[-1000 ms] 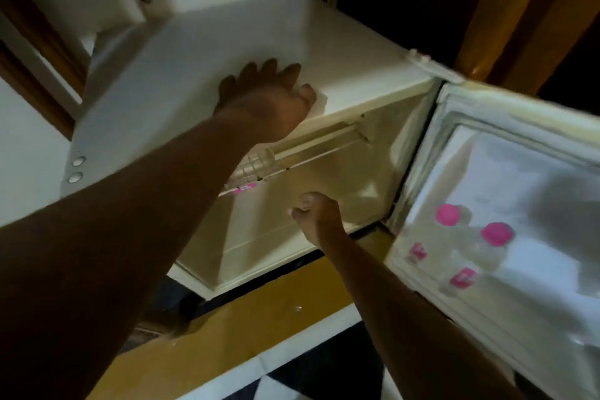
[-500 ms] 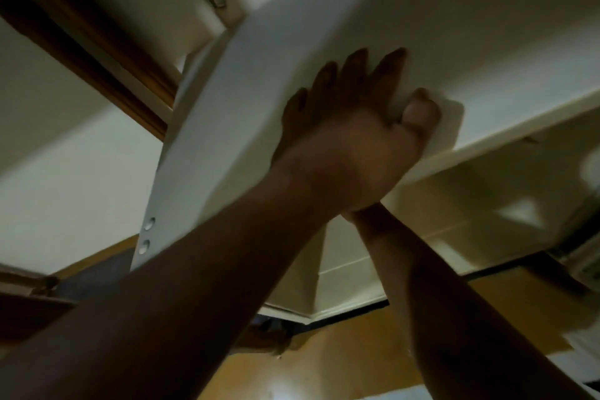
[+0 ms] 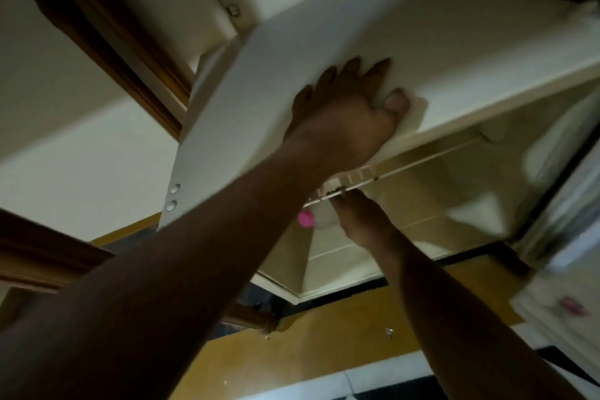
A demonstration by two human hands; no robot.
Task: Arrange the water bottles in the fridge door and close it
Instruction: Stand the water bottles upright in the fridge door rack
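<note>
A small white fridge [image 3: 324, 52] stands open in front of me. My left hand [image 3: 344, 114] lies flat on its top near the front edge, fingers spread. Inside the cabinet, just under the shelf [image 3: 406, 169], my right hand [image 3: 357, 217] is wrapped around a clear water bottle [image 3: 321, 219] with a pink cap [image 3: 306, 218] that points left. The open fridge door [image 3: 558, 237] shows blurred at the right edge, with a pink bottle label [image 3: 573, 305] in its lower rack.
A dark wooden frame [image 3: 107, 36] runs along the wall left of the fridge. Yellow floor [image 3: 324, 341] lies below the fridge, with white and black tiles [image 3: 373, 386] nearer me. A small object [image 3: 388, 331] lies on the yellow floor.
The view has swung back to the right, so the fridge interior and door edge show again. My right hand now holds a pink-capped bottle under the shelf. My left hand stays on top.
</note>
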